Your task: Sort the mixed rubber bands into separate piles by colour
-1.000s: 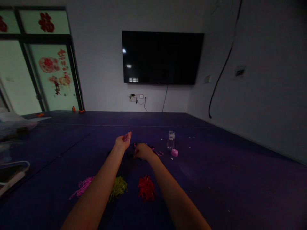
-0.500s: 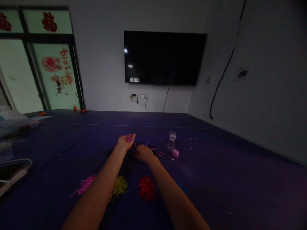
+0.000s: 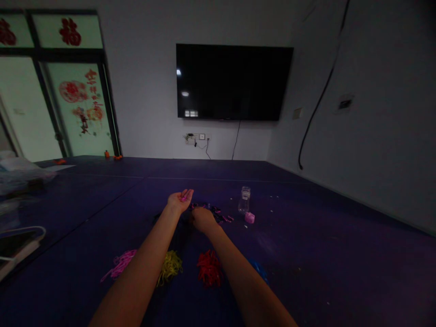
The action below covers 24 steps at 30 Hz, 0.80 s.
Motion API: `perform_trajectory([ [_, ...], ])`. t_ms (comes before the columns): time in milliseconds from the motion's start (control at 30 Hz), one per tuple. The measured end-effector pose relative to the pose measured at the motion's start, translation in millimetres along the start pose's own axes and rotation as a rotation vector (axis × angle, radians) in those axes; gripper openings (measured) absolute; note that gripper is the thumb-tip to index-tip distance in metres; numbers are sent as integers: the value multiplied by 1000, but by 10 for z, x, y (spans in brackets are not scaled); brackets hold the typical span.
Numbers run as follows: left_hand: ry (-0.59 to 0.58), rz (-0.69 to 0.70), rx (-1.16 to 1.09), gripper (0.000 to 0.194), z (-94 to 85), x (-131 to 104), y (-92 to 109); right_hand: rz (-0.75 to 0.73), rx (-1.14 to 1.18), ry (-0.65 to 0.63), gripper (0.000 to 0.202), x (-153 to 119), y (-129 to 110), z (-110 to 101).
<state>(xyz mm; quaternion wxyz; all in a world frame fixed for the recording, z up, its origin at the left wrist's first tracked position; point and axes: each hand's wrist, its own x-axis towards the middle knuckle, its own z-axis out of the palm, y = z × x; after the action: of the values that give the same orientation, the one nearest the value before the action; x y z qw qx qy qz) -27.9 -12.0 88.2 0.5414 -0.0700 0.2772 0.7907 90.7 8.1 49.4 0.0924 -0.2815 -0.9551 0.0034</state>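
My left hand [image 3: 180, 200] is palm up with its fingers spread, and small pink pieces [image 3: 184, 198] lie on the palm. Just right of it, my right hand [image 3: 203, 219] is closed and low over the dark surface; its fingertips are hidden. Beyond and beside the right hand lie scattered black and pink pieces [image 3: 226, 219]. A clear bottle [image 3: 244, 200] stands to the right, with a pink cap [image 3: 250, 218] in front of it. Nearer to me are piles of pink [image 3: 120, 263], yellow [image 3: 170, 267], red [image 3: 209, 269] and blue strands [image 3: 259, 270], partly behind my forearms.
The purple mat [image 3: 306, 254] spreads under everything, with small white bits on its right part. At the far left are clear plastic bags [image 3: 20, 175] and a white-edged object [image 3: 20, 252]. A television [image 3: 234, 82] hangs on the back wall.
My right hand has shifted very slightly left. More of the blue strands shows beside the right forearm. My left hand stays palm up in nearly the same place.
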Motion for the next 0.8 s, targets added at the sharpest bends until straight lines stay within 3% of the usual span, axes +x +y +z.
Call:
perform_trajectory([
  [400, -3, 1, 49, 33, -47, 47, 4, 28, 6, 33, 25, 0, 49, 4],
  [600, 21, -15, 103, 32, -79, 85, -21, 172, 118, 176, 26, 20, 150, -76],
  [800, 33, -64, 113, 26, -64, 96, -113, 245, 406, 352, 19, 80, 312, -157],
])
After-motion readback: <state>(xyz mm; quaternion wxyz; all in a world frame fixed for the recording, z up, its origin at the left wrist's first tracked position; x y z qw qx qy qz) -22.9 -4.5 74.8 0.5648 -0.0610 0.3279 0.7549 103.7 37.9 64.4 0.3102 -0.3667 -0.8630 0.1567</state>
